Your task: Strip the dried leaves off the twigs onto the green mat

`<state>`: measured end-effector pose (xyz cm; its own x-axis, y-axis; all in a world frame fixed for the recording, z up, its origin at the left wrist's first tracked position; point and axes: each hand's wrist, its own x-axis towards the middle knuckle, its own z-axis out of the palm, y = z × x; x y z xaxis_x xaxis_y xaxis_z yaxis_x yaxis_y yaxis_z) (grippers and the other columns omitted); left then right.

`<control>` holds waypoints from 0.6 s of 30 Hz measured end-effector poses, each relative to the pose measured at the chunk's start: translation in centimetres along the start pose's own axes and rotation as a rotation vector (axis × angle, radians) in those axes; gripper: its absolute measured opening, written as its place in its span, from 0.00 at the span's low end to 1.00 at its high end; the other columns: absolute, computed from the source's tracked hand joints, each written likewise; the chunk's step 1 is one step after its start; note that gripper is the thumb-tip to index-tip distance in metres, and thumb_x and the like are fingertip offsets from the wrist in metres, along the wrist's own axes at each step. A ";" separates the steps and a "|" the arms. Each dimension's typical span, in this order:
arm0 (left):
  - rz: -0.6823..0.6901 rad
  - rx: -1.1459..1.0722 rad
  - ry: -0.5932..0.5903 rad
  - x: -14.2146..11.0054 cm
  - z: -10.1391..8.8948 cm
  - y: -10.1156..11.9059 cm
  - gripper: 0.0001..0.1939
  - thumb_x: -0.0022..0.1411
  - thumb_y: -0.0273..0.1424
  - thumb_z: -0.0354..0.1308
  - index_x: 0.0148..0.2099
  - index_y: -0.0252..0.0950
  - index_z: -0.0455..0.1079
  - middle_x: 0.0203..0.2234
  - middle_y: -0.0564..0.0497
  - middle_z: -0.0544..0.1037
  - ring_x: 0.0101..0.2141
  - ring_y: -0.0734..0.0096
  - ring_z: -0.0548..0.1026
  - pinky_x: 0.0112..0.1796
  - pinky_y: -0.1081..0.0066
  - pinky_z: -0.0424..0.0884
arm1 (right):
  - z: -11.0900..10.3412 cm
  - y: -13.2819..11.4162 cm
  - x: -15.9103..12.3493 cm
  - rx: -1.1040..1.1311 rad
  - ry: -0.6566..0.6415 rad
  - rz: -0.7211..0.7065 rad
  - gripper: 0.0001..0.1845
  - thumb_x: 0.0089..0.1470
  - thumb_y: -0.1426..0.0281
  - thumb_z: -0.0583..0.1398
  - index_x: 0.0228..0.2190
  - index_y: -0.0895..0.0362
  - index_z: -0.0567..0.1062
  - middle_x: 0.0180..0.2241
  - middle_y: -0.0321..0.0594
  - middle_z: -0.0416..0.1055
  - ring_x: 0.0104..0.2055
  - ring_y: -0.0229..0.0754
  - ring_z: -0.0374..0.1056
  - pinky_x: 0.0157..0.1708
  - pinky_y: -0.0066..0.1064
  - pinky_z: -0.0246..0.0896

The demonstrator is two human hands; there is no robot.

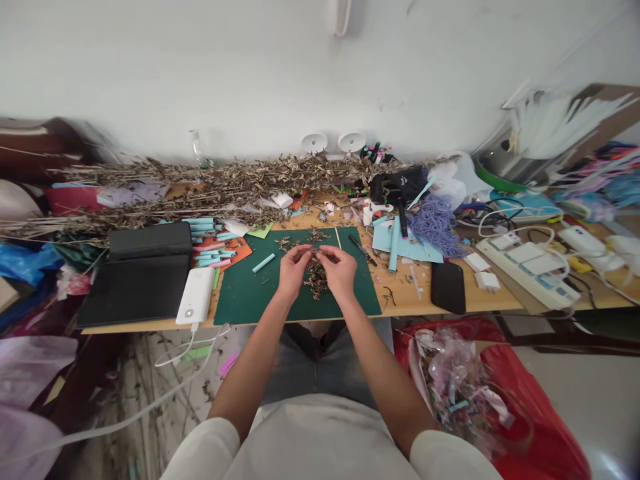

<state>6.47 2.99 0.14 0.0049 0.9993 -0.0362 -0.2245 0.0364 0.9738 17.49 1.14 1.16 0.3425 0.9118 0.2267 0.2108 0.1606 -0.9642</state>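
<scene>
My left hand (295,268) and my right hand (340,272) meet above a green cutting mat (245,293). Both are closed in a pinch, fingertips nearly touching, on a small brown piece of dried plant whose exact shape is partly hidden by the fingers. Below and between them a pile of crumbled dried leaves (317,281) lies on the mat. Smaller dried clumps (317,235) are scattered just beyond the hands. To the left of my left hand rests a short light-blue paper roll (263,263). A black pen (363,250) lies to the right of my right hand.
Long dried plant stalks (260,177) stretch along the wall. At left are a black case (140,280), a white power bank (195,295) and rolled papers (213,253). On the right sit purple yarn (439,227), a phone (447,287) and a power strip (530,273).
</scene>
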 end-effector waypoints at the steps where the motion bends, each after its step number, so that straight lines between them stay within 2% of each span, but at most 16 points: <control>1: -0.002 0.007 -0.037 0.0 -0.1 0.0 0.17 0.53 0.36 0.62 0.44 0.35 0.74 0.38 0.47 0.80 0.37 0.68 0.77 0.39 0.69 0.73 | -0.1 0.2 0.0 -0.003 0.004 0.011 0.11 0.49 0.65 0.61 0.33 0.57 0.79 0.31 0.42 0.77 0.33 0.44 0.73 0.36 0.33 0.69; 4: 0.002 0.037 -0.091 0.0 -0.5 0.0 0.17 0.48 0.35 0.67 0.40 0.34 0.77 0.35 0.47 0.80 0.34 0.68 0.76 0.38 0.69 0.72 | -0.6 0.7 -0.1 -0.034 0.002 -0.030 0.10 0.49 0.64 0.61 0.30 0.57 0.79 0.30 0.41 0.77 0.32 0.43 0.72 0.35 0.33 0.68; 7: -0.010 0.049 -0.026 0.2 -0.8 -0.4 0.15 0.44 0.36 0.69 0.35 0.33 0.78 0.28 0.48 0.80 0.30 0.69 0.75 0.35 0.69 0.71 | -0.9 1.1 -0.3 -0.014 -0.019 -0.088 0.10 0.50 0.65 0.60 0.30 0.56 0.80 0.34 0.42 0.77 0.37 0.43 0.73 0.38 0.33 0.68; 10: -0.001 0.046 0.052 0.4 -0.6 -0.9 0.14 0.44 0.36 0.68 0.33 0.33 0.78 0.26 0.49 0.79 0.26 0.73 0.73 0.30 0.72 0.70 | -0.6 1.3 -0.4 0.043 -0.039 -0.045 0.09 0.49 0.66 0.61 0.30 0.56 0.80 0.33 0.41 0.78 0.36 0.44 0.73 0.39 0.34 0.69; 13: 0.026 0.079 0.071 0.3 -0.2 -1.2 0.13 0.49 0.38 0.66 0.33 0.33 0.77 0.22 0.52 0.76 0.21 0.77 0.68 0.23 0.76 0.65 | -0.2 1.1 -0.6 0.055 -0.021 0.017 0.09 0.48 0.65 0.62 0.30 0.57 0.80 0.30 0.41 0.78 0.32 0.44 0.73 0.36 0.33 0.70; 15: 0.025 0.069 0.056 0.2 0.0 -1.1 0.14 0.50 0.39 0.65 0.33 0.33 0.77 0.20 0.53 0.75 0.19 0.79 0.67 0.22 0.77 0.63 | -0.2 0.8 -0.8 0.025 -0.030 -0.016 0.10 0.50 0.64 0.61 0.31 0.57 0.80 0.30 0.41 0.77 0.32 0.43 0.73 0.36 0.33 0.70; 18: 0.001 -0.029 0.041 0.2 -0.1 -0.8 0.15 0.47 0.39 0.67 0.32 0.32 0.76 0.23 0.52 0.77 0.22 0.77 0.70 0.25 0.76 0.67 | -0.5 0.2 -1.0 -0.001 -0.089 -0.113 0.10 0.52 0.65 0.60 0.33 0.55 0.80 0.36 0.42 0.76 0.37 0.43 0.73 0.37 0.32 0.70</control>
<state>6.56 3.18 -0.70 -0.0350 0.9984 -0.0448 -0.2522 0.0345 0.9671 17.64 0.07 0.76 0.2343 0.9176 0.3211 0.2446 0.2640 -0.9330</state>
